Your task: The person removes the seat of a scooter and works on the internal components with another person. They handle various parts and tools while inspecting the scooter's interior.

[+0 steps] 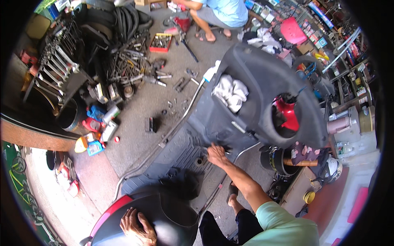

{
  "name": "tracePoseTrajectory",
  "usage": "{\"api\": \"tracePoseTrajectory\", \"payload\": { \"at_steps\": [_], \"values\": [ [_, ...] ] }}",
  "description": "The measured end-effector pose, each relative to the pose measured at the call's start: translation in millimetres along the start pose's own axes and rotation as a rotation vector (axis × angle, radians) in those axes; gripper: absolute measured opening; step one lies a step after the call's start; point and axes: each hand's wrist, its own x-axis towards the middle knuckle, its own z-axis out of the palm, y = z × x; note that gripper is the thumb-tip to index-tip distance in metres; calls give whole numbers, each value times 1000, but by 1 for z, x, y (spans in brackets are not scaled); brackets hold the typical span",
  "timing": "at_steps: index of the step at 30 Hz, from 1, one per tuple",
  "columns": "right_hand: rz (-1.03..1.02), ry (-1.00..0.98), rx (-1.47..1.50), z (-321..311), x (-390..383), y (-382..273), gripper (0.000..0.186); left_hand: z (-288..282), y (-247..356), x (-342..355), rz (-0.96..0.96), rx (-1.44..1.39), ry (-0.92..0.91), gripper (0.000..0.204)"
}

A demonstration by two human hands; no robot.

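A scooter with a dark grey floorboard (172, 151) and a black seat (174, 217) stands right in front of me. My left hand (138, 227) rests on the seat, fingers spread. Bent over the floorboard, my right hand (216, 156) has its fingers bunched near the base of the front panel (256, 74); what they hold, if anything, cannot be made out. Beside that hand is a round hole (200, 161) in the floorboard. White crumpled cloth (230, 93) fills the front panel's pocket. Red bodywork (286, 112) shows through an opening in the panel.
Loose tools (129, 65) and a red tray (160, 42) of small parts lie on the floor ahead. Wrenches (57, 67) hang on a rack at left, above bottles (94, 143). Another person (223, 14) squats at the far side. Shelves and a black bucket (274, 160) stand right.
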Motion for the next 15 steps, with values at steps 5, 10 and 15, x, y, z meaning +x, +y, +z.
{"api": "tracePoseTrajectory", "payload": {
  "at_steps": [5, 10, 15],
  "values": [
    [45, -48, 77, -29, -72, 21, 16, -16, 9, -9, -46, 81, 14, 32],
    [-76, 30, 370, -107, -156, 15, 14, 31, -15, -7, 7, -18, 225, 22],
    [-462, 214, 598, -162, -231, -21, 19, 32, -15, -5, -12, 35, 201, 22]
  ]
}}
